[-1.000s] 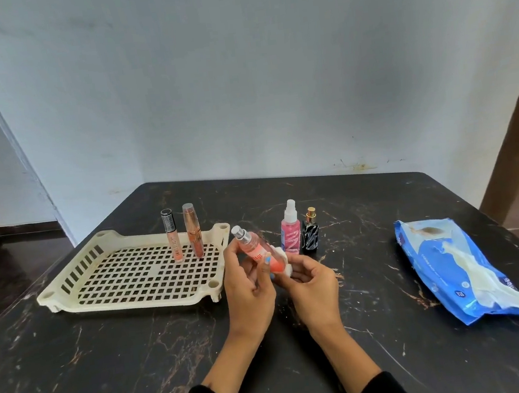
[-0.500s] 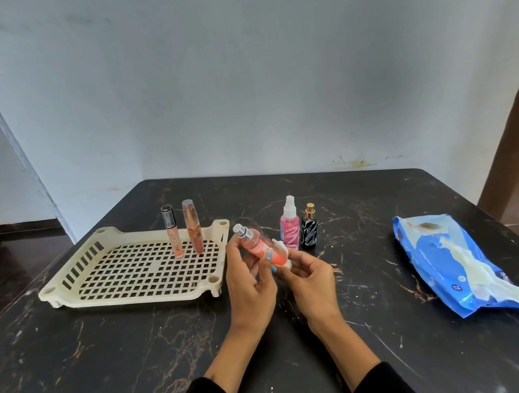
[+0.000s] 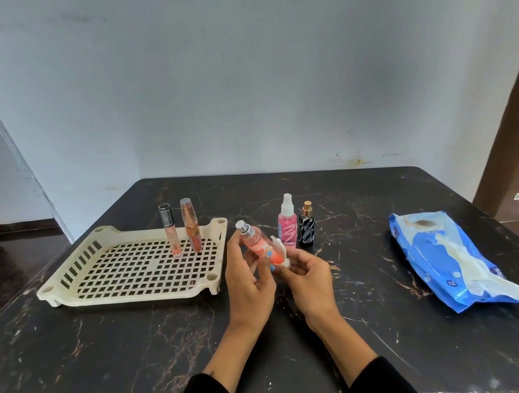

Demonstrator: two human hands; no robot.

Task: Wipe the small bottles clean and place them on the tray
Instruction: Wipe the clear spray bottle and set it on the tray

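Tilted further upright now, orange spray bottle (image 3: 258,247), white wipe (image 3: 281,251) at its base

Lettering on the tube (image 3: 172,236) and wipes pack (image 3: 444,257) is unreadable.

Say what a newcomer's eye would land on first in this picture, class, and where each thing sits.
First, the two hands at the centre: the left hand holds a tilted orange bottle while the right hand presses a white wipe to its base. Next, the cream tray on the left with two tubes upright in it, and the blue packet lying on the right.
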